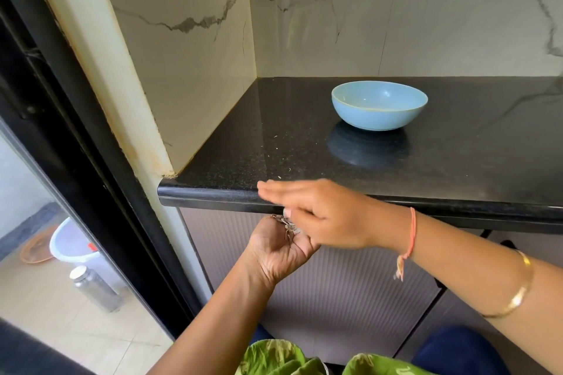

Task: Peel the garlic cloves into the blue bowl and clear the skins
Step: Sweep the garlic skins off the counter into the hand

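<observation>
Two hands: both are seen at the front edge of the black countertop [213, 186].
Right hand [316, 213]: it is held flat, fingers straight and together, with nothing grasped, and its edge is laid along the counter lip.
Left hand [278, 248]: it is cupped palm-up just below the lip. A small heap of garlic skins [288, 227] is carried in the unclenched palm; the fingertips are hidden behind the right hand.
Blue bowl [379, 105]: it is set upright further back on the countertop, well apart from the hands. Cloves inside cannot be made out.
Stray flecks [278, 177]: a few pale scraps are scattered on the counter near the edge.
Handling: the skins are judged papery, nearly weightless and easily blown about or spilled. They are better swept and cupped than pinched, with the palm kept level and loosely closed when they are carried off.
</observation>
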### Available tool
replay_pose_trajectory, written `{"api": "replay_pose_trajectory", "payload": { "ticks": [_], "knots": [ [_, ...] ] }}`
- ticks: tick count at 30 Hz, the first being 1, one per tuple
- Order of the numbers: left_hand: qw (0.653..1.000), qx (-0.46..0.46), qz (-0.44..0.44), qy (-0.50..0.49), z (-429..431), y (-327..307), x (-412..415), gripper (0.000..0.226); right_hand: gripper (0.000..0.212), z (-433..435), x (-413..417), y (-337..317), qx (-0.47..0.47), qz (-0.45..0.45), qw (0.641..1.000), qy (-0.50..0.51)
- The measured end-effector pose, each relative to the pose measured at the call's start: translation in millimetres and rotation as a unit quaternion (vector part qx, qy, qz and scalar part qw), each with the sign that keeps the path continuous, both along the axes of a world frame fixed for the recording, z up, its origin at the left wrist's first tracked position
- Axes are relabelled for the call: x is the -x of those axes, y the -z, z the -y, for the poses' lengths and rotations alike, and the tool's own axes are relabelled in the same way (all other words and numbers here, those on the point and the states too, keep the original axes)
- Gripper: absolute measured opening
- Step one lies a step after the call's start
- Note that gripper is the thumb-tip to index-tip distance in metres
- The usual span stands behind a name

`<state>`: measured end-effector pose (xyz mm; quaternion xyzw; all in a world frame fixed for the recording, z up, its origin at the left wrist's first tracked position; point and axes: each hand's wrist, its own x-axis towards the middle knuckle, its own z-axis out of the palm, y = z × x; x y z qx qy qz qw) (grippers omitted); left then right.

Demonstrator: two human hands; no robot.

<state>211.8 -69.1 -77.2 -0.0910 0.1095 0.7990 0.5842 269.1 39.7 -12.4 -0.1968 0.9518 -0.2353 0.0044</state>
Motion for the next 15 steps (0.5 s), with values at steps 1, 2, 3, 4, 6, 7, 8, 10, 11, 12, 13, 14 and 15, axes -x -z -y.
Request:
{"api": "replay_pose_trajectory", "payload": {
  "ticks": [1,2,3,4,6,7,8,10,11,12,13,14,15],
  "knots": [
    [0.999,0.032,-0.024,-0.001,-2.2,-1.9,0.2,0.049,0.045,-4.5,7.5,-2.5,0.014,-0.020,1.000,0.016],
    [0.997,0.062,-0.043,-0.006,-3.9,-0.7,2.8,0.055,0.043,-10.5,18.0,-4.7,0.020,-0.037,0.999,0.035],
    [0.995,0.079,-0.054,-0.008,-5.1,1.4,5.6,0.059,0.042,-16.8,30.3,-6.6,0.021,-0.045,0.997,0.058],
    [0.995,0.081,-0.056,-0.007,-5.6,3.9,7.5,0.062,0.042,-22.5,43.7,-8.1,0.016,-0.041,0.996,0.081],
    [0.995,0.082,-0.054,0.000,-6.2,5.2,7.9,0.066,0.047,-30.3,68.2,-9.5,0.000,-0.001,0.994,0.113],
    [0.995,0.080,-0.055,-0.001,-6.5,5.1,7.9,0.066,0.050,-32.3,78.8,-9.0,-0.015,0.022,0.992,0.125],
    [0.996,0.076,-0.056,-0.003,-6.5,5.6,8.2,0.067,0.053,-32.6,88.5,-8.0,-0.036,0.043,0.989,0.137],
    [0.996,0.074,-0.055,-0.002,-7.4,7.0,8.9,0.067,0.060,-29.9,104.3,-5.7,-0.089,0.069,0.981,0.157],
    [0.995,0.078,-0.059,0.000,-7.5,8.0,9.8,0.067,0.062,-27.3,110.4,-5.2,-0.119,0.074,0.977,0.162],
    [0.995,0.080,-0.060,0.000,-7.5,9.0,10.4,0.067,0.064,-24.8,114.6,-4.5,-0.145,0.074,0.973,0.161],
    [0.994,0.091,-0.066,-0.003,-7.4,8.0,9.3,0.067,0.065,-21.8,116.4,-3.8,-0.165,0.074,0.971,0.156],
    [0.993,0.098,-0.067,-0.006,-7.6,8.5,8.9,0.067,0.066,-19.5,115.0,-3.4,-0.175,0.072,0.971,0.149],
    [0.992,0.107,-0.065,-0.007,-7.3,8.6,8.3,0.066,0.066,-17.1,110.8,-2.8,-0.176,0.070,0.972,0.138]
  ]
}}
